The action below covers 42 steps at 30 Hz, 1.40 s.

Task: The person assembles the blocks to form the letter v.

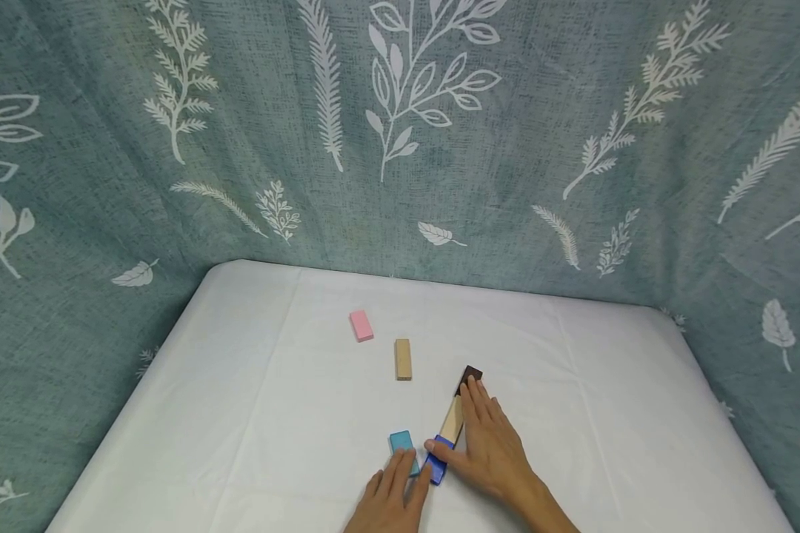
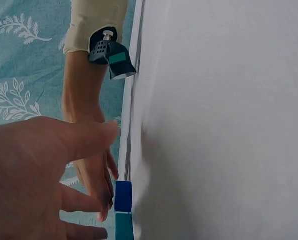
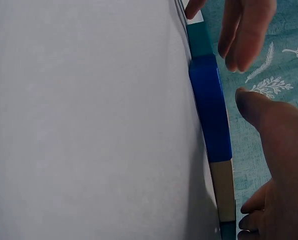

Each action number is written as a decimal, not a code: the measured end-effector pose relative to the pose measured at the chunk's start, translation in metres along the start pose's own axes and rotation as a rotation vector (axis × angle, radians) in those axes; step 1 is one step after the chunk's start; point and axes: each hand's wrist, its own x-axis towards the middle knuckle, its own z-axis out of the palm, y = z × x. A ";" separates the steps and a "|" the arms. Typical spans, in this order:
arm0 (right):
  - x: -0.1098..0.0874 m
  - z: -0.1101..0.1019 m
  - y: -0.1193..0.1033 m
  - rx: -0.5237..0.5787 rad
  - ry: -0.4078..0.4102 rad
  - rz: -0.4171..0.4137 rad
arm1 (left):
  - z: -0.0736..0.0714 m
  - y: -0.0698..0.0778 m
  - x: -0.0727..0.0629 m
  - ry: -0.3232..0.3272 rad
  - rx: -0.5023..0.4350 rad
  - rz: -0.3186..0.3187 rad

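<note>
A dark brown block (image 1: 469, 378), a light wooden block (image 1: 452, 420) and a blue block (image 1: 437, 465) lie end to end in a slanting row. My right hand (image 1: 492, 453) lies along the row's right side, fingers extended, fingertips at the dark block and thumb over the blue one. Left of the blue block is a teal block (image 1: 401, 441), with the fingertips of my left hand (image 1: 388, 497) on its near part. My left thumb reaches toward the blue block's near end. In the right wrist view the blue block (image 3: 210, 107) stands large beside my right thumb.
Farther back on the white-covered table (image 1: 307, 414) lie a pink block (image 1: 361, 326) and a tan wooden block (image 1: 403, 360), apart from each other. A green leaf-patterned cloth (image 1: 387, 215) rises behind the table and along its sides.
</note>
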 end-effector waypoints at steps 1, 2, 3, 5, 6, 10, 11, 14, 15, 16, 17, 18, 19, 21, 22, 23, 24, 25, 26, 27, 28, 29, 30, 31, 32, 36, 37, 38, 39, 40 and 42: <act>0.000 0.000 0.000 0.004 0.001 0.001 | -0.002 -0.001 0.000 0.000 -0.018 -0.002; -0.001 0.001 -0.001 0.007 0.001 0.003 | -0.004 -0.002 -0.001 0.003 -0.036 -0.003; -0.001 0.001 -0.001 0.007 0.000 0.003 | -0.006 -0.003 -0.001 0.003 -0.057 -0.007; -0.002 0.001 -0.003 0.009 -0.006 0.009 | -0.011 -0.007 -0.003 0.003 -0.088 -0.019; -0.002 0.001 -0.004 0.008 -0.011 0.015 | -0.014 -0.009 -0.003 -0.004 -0.095 -0.032; -0.001 0.001 -0.010 -0.010 -0.048 0.062 | -0.025 -0.021 -0.005 -0.080 -0.155 -0.147; -0.001 0.001 -0.012 -0.016 -0.058 0.075 | -0.027 -0.025 -0.005 -0.100 -0.159 -0.176; 0.000 0.003 -0.015 -0.032 -0.078 0.102 | -0.029 -0.038 -0.009 -0.150 -0.179 -0.251; 0.000 0.004 -0.016 -0.036 -0.080 0.105 | -0.029 -0.043 -0.010 -0.161 -0.180 -0.265; 0.000 0.004 -0.017 -0.041 -0.085 0.108 | -0.029 -0.048 -0.011 -0.170 -0.179 -0.279; -0.001 0.005 -0.017 -0.045 -0.088 0.111 | -0.029 -0.051 -0.013 -0.176 -0.182 -0.291; -0.001 0.005 -0.018 -0.046 -0.087 0.110 | -0.029 -0.055 -0.014 -0.183 -0.182 -0.299; -0.001 0.006 -0.018 -0.049 -0.087 0.109 | -0.029 -0.058 -0.015 -0.191 -0.178 -0.303; -0.002 0.006 -0.019 -0.052 -0.086 0.106 | -0.030 -0.062 -0.017 -0.201 -0.160 -0.303; -0.002 0.006 -0.019 -0.053 -0.083 0.105 | -0.029 -0.063 -0.018 -0.202 -0.149 -0.298; -0.003 0.007 -0.019 -0.053 -0.082 0.104 | -0.029 -0.064 -0.018 -0.203 -0.136 -0.292; -0.003 0.007 -0.020 -0.055 -0.081 0.103 | -0.029 -0.065 -0.018 -0.204 -0.125 -0.284; -0.003 0.007 -0.020 -0.059 -0.081 0.103 | -0.030 -0.065 -0.018 -0.203 -0.113 -0.278; -0.003 0.007 -0.020 -0.060 -0.081 0.104 | -0.030 -0.065 -0.018 -0.201 -0.105 -0.274; -0.003 0.007 -0.020 -0.061 -0.082 0.105 | -0.030 -0.065 -0.018 -0.199 -0.098 -0.272; -0.003 0.007 -0.020 -0.060 -0.081 0.107 | -0.030 -0.065 -0.018 -0.197 -0.093 -0.269; -0.003 0.008 -0.020 -0.060 -0.082 0.109 | -0.030 -0.065 -0.018 -0.197 -0.088 -0.268; -0.003 0.008 -0.020 -0.060 -0.080 0.110 | -0.030 -0.065 -0.018 -0.197 -0.083 -0.267; -0.002 0.008 -0.020 -0.059 -0.079 0.111 | -0.030 -0.065 -0.018 -0.196 -0.079 -0.268; -0.002 0.008 -0.020 -0.059 -0.078 0.111 | -0.029 -0.065 -0.018 -0.196 -0.077 -0.267; -0.002 0.007 -0.020 -0.061 -0.072 0.108 | -0.029 -0.065 -0.018 -0.192 -0.069 -0.262; -0.002 0.007 -0.020 -0.059 -0.072 0.107 | -0.029 -0.065 -0.018 -0.192 -0.069 -0.263; -0.002 0.007 -0.021 -0.057 -0.073 0.105 | -0.029 -0.065 -0.018 -0.194 -0.072 -0.264; -0.002 0.007 -0.021 -0.056 -0.073 0.105 | -0.029 -0.065 -0.018 -0.195 -0.074 -0.264; -0.002 0.007 -0.021 -0.055 -0.075 0.104 | -0.029 -0.066 -0.018 -0.196 -0.076 -0.264; -0.002 0.007 -0.020 -0.050 -0.077 0.107 | -0.029 -0.066 -0.018 -0.198 -0.083 -0.264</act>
